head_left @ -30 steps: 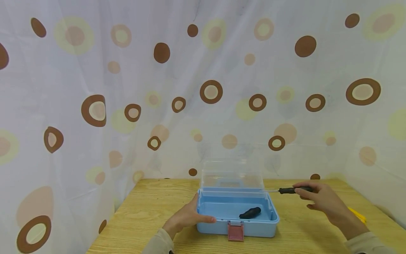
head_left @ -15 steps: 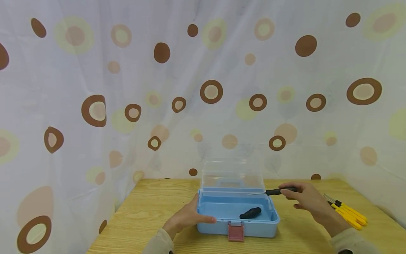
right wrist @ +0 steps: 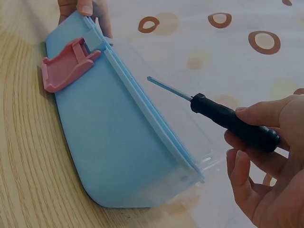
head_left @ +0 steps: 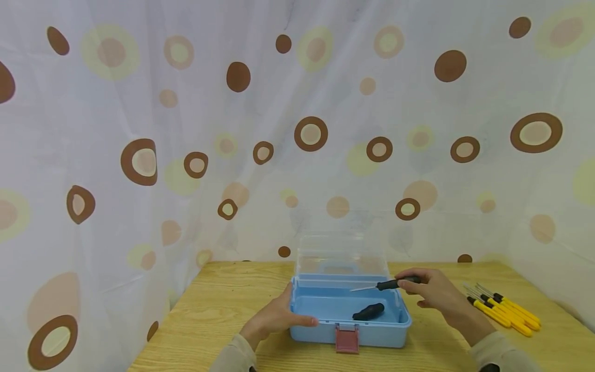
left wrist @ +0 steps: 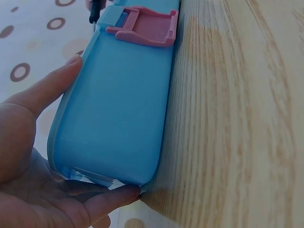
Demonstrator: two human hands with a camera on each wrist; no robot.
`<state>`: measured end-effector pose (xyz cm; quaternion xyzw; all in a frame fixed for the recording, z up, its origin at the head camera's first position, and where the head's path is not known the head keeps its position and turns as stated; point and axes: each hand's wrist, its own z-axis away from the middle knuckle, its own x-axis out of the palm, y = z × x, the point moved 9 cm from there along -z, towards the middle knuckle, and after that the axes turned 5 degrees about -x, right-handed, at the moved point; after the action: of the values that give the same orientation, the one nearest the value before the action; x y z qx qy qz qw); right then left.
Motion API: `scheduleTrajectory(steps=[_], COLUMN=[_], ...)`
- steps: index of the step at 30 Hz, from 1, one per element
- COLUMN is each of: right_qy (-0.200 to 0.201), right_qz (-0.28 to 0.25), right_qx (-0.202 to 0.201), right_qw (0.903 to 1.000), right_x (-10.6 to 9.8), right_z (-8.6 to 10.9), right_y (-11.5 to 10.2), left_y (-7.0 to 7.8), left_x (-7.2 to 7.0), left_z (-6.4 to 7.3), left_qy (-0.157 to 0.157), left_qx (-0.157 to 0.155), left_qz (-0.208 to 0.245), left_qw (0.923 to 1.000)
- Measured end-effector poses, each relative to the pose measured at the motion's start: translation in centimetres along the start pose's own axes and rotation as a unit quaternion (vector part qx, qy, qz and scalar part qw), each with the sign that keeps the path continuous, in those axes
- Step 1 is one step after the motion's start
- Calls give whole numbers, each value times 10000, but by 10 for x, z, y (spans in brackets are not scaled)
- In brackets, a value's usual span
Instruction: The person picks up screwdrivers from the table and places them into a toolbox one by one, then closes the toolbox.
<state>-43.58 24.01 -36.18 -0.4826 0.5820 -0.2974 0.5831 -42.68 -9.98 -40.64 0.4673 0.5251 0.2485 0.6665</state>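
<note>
A black-handled screwdriver [right wrist: 232,121] is pinched between the thumb and fingers of my right hand [head_left: 434,292], its metal tip pointing left over the open blue toolbox [head_left: 372,337]. Inside the box lies a second black handle [head_left: 369,312]; whatever shaft it has is hidden behind the front wall. My left hand [head_left: 276,315] grips the left end of the box, the thumb along the front rim and the fingers round the side, as the left wrist view [left wrist: 42,190] also shows. The clear lid [head_left: 341,253] stands raised at the back, and the pink latch [head_left: 347,340] hangs down in front.
To the right of the box, several yellow-handled screwdrivers [head_left: 506,312] lie side by side on the wooden table [head_left: 223,294]. A white curtain [head_left: 260,108] with brown and pale circles hangs behind and along the sides.
My right hand has moved left with the screwdriver, bringing its shaft over the box. The yellow-handled tools have come into view behind it. My left hand stays on the box.
</note>
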Motion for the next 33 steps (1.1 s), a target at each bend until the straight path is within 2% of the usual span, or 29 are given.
scheduleTrajectory(steps=[18,25,33], right_qy=[-61,-150,-259], right_qz=[175,427,801], right_qx=[7,-183,-273], right_qw=[9998,9988,9961], right_x=[22,30,37], right_z=[-6,-7,-5], right_y=[0,-8,-10], left_y=[-3,-2,0], left_x=[4,1,1], left_z=[-1,1,0], left_qy=[7,65,-20], left_qx=[-136,-191,-40], left_qz=[-37,-96,7], left_qw=[9999,9998,10000])
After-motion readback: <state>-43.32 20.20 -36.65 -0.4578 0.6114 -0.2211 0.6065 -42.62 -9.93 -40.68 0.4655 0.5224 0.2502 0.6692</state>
